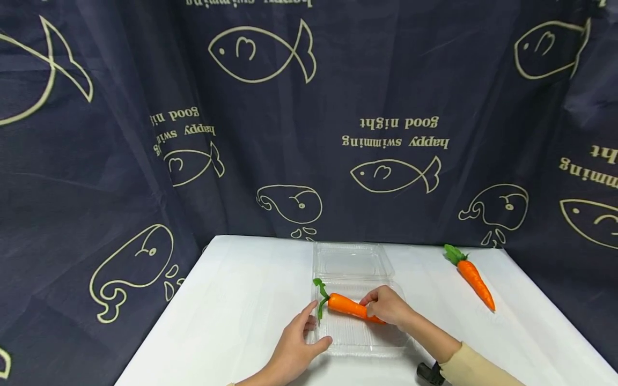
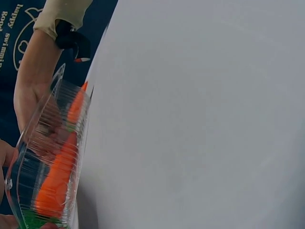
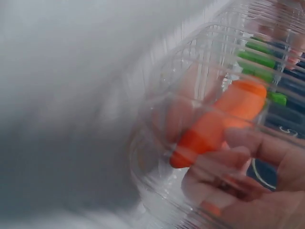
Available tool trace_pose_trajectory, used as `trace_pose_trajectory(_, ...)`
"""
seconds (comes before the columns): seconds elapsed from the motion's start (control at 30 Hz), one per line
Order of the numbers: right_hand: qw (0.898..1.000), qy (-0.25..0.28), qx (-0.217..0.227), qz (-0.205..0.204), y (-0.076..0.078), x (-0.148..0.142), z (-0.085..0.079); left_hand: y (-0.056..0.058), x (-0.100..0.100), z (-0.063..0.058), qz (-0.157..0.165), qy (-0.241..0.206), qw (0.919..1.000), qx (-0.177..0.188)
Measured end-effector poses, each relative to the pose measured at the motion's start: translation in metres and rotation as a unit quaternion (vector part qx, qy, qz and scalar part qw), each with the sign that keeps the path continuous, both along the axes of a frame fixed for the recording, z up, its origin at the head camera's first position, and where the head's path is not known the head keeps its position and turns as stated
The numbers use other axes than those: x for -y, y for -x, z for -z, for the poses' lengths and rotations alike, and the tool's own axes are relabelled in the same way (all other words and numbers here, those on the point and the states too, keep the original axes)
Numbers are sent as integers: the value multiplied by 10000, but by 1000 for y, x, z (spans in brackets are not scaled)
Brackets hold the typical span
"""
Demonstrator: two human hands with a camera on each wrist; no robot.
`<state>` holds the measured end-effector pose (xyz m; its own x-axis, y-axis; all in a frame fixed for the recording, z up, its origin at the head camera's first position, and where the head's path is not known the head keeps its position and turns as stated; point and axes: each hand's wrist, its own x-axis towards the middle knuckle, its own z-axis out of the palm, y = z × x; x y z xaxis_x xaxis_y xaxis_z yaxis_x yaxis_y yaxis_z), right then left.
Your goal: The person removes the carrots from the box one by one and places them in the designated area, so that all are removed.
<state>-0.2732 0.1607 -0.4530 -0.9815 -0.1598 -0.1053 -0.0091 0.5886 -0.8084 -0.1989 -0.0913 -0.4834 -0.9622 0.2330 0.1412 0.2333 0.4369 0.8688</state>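
Observation:
A clear plastic clamshell box (image 1: 357, 338) lies on the white table with its lid (image 1: 354, 262) folded back. Inside the tray is an orange carrot (image 1: 345, 304) with green leaves (image 1: 321, 289), lying slantwise, leaves to the left. My right hand (image 1: 388, 306) pinches the carrot near its thin end; in the right wrist view the thumb and fingers (image 3: 238, 167) are partly seen through the plastic. My left hand (image 1: 296, 343) is at the box's left side, thumb and forefinger spread apart near its edge. The left wrist view shows the carrot (image 2: 57, 176) through the ribbed wall.
Another carrot (image 1: 475, 284) with green leaves lies on the table at the right. A small black object (image 1: 429, 373) is by the right sleeve at the near edge. A dark blue curtain (image 1: 328, 139) with fish prints hangs behind the table (image 1: 232, 300).

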Motion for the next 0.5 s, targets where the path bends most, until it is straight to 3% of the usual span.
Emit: trace_pose_trajectory(0.5,9999,150,26,-29,-5,1,5,1,0,2,29,-79,9998,-166)
